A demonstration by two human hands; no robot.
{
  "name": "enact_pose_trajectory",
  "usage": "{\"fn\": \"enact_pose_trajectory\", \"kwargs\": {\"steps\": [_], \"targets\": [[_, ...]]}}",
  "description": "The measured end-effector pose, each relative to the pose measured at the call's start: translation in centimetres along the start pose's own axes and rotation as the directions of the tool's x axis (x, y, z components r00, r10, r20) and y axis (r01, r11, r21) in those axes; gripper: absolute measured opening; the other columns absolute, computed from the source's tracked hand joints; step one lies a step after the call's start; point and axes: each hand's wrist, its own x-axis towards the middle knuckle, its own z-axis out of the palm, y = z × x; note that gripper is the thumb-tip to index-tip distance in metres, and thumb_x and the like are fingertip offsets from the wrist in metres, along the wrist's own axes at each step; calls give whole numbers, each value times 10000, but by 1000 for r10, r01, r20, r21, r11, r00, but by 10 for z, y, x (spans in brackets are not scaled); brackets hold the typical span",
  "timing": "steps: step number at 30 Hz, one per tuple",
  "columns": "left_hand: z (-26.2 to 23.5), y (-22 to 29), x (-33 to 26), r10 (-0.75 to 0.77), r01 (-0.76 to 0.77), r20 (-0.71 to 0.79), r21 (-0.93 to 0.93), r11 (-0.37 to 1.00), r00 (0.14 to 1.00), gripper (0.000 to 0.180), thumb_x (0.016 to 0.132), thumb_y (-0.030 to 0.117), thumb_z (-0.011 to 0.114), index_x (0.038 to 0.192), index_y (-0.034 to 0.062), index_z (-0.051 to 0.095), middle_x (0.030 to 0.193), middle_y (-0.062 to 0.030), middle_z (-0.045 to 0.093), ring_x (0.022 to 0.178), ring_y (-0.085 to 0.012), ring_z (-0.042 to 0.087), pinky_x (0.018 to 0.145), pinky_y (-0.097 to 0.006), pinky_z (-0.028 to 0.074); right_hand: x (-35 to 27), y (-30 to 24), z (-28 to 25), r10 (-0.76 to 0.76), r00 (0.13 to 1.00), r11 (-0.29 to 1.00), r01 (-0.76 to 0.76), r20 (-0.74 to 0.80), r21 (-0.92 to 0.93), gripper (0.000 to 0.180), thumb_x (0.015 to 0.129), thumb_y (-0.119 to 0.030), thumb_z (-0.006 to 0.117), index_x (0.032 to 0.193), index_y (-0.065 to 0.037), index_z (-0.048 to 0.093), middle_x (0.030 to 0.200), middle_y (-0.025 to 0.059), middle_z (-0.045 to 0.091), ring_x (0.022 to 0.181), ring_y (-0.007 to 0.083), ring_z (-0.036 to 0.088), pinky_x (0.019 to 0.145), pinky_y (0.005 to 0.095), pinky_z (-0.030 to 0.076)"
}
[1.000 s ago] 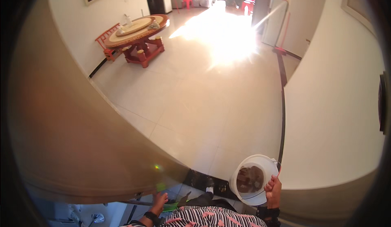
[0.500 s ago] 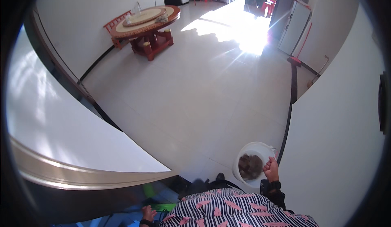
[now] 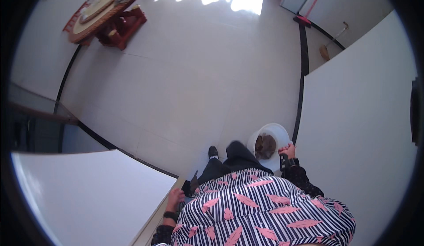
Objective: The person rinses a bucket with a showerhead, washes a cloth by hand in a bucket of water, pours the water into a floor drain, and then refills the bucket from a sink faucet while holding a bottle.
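Right hand (image 3: pixel 289 150) clenched on the rim of a round white plastic bowl (image 3: pixel 278 133) at 5 o'clock, lumpy brown matter inside. Left hand (image 3: pixel 174 199) at 7 o'clock, hanging loose, empty, beside a smooth white wall edge (image 3: pixel 145 210). Glossy tiled floor (image 3: pixel 198 82) beneath; round wooden table (image 3: pixel 104 9) at 11 o'clock.

No packages, labels, signs or screens show clearly anywhere in this view. The one candidate is a dark object (image 3: pixel 416 113) at the far right rim, on the white wall (image 3: pixel 353 126); it may be a wall-mounted screen or panel, but the fisheye edge cuts it too short to tell.
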Motion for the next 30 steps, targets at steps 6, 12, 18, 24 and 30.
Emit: {"fn": "enact_pose_trajectory", "kwargs": {"steps": [6, 12, 18, 24, 30], "targets": [[14, 172, 112, -112, 112, -19, -14, 994, 993, 478, 874, 221, 511, 1282, 24, 355, 1113, -126, 556, 912, -218, 595, 724, -341, 516, 165, -60, 51, 578, 702, -167, -397, 416, 902, 263, 816, -192, 497, 614, -155, 333, 473, -48, 279, 381, 120, 268, 415, 273, 287], [-134, 129, 266, -235, 232, -111, -38, 972, 966, 503, 803, 187, 570, 1251, 32, 404, 906, -66, 603, 720, -156, 608, 587, -301, 504, 334, -76, -77, -45, 389, -932, -348, 920, 102, 263, 836, -246, 441, 614, -133, 356, 472, -3, 340, 408, 187, 358, 445, 375, 367], [-40, 27, 356, -272, 270, 64, 29, 962, 960, 531, 777, 111, 604, 1253, -15, 406, 978, -153, 590, 791, -220, 607, 701, -361, 517, 316, -66, -10, -814, 247, -423, 368, 525, -828, 350, 849, -292, 367, 545, -119, 344, 449, 47, 370, 420, 259, 441, 481, 455, 429], [-23, 116, 269, -352, 354, -42, 57, 934, 935, 487, 819, 167, 601, 1262, 64, 425, 1097, -100, 555, 871, -183, 588, 701, -334, 494, 300, -116, 53, -609, 345, -490, 544, 714, -681, 293, 867, -271, 364, 650, -78, 399, 482, 79, 404, 430, 268, 462, 474, 450, 435], [276, 91, 346, -155, 165, -70, 178, 970, 985, 475, 804, 173, 616, 1229, 62, 434, 1046, -94, 572, 807, -152, 594, 620, -286, 488, 184, -207, 354, -663, 280, -578, 398, 694, -713, 241, 867, -239, 397, 701, -65, 417, 547, 76, 467, 454, 255, 473, 487, 465, 448]]}}
